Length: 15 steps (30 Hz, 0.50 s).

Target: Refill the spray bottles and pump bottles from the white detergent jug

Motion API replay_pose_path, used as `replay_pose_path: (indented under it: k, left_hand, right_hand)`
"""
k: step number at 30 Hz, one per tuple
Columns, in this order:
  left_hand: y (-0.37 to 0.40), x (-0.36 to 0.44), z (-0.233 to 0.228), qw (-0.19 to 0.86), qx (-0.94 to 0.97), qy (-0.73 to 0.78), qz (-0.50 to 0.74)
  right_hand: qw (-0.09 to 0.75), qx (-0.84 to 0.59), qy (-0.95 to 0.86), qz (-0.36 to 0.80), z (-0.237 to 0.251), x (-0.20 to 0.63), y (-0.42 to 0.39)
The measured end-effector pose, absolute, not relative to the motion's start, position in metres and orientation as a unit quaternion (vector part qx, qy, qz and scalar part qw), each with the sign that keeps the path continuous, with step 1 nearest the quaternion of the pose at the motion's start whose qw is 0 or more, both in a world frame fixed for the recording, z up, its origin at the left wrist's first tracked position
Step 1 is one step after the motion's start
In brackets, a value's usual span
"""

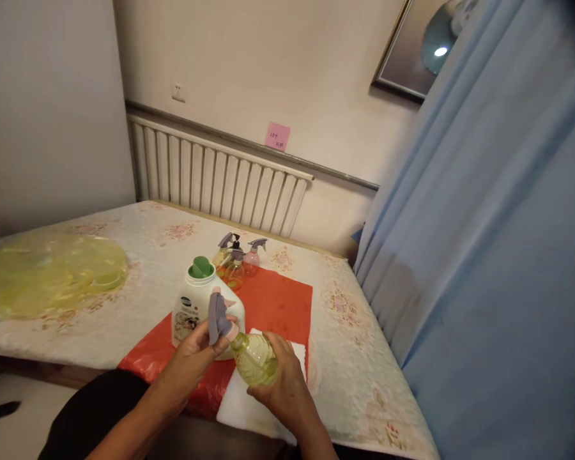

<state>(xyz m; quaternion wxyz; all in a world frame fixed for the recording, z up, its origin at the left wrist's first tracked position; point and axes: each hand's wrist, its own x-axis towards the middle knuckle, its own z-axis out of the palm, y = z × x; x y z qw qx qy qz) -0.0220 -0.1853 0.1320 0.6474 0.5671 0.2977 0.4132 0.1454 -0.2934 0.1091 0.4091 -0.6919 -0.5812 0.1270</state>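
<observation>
- The left hand (204, 345) is closed on a spray head (215, 317), which is grey-purple with a pink collar; the thumb and the fingers are bent around its lower part.
- The right hand (286, 383) is closed around a bottle (255, 359), yellowish and see-through, and the fingers are curved along its right side.
- The bottle is held in a tilted position above the near part of the bench (364, 390), with its neck to the left and far, toward the collar.
- The collar is just beside the neck; the view is small here, so I cannot say surely if the two are touching.
- Behind the left hand stands a white jug (194, 306), upright on the red sheet (282, 300); a green cap (201, 267) sits in its mouth.
- Under the right hand, a white cloth (244, 402) lies over the near part of the red sheet.
- At the far edge of the red sheet, a small group of spray bottles (236, 273) stands close together; the rightmost of them is pink.
- At the left of the bench lies a yellow bag (52, 275), see-through and spread wide, well apart from the hands.
- The bench has a flowered cover. Beyond it are a radiator (215, 169) and, on the wall (268, 57), a pink note (277, 136).
- A blue curtain (483, 223) hangs on the right.
</observation>
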Motion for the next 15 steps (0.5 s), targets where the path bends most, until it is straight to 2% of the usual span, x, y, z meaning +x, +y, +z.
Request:
replay_pose_path:
  k: [4, 11, 15]
  left_hand:
    - [-0.188, -0.016, 0.124, 0.66, 0.585, 0.267, 0.388]
    - [-0.191, -0.017, 0.133, 0.612, 0.645, 0.267, 0.373]
    - [-0.187, -0.018, 0.13, 0.614, 0.651, 0.261, 0.362]
  right_hand:
    - [0.412, -0.698, -0.572, 0.128, 0.109, 0.142, -0.295]
    - [0.444, -0.7, -0.546, 0.123, 0.105, 0.136, -0.295]
    - [0.458, -0.692, -0.534, 0.163, 0.104, 0.134, -0.295]
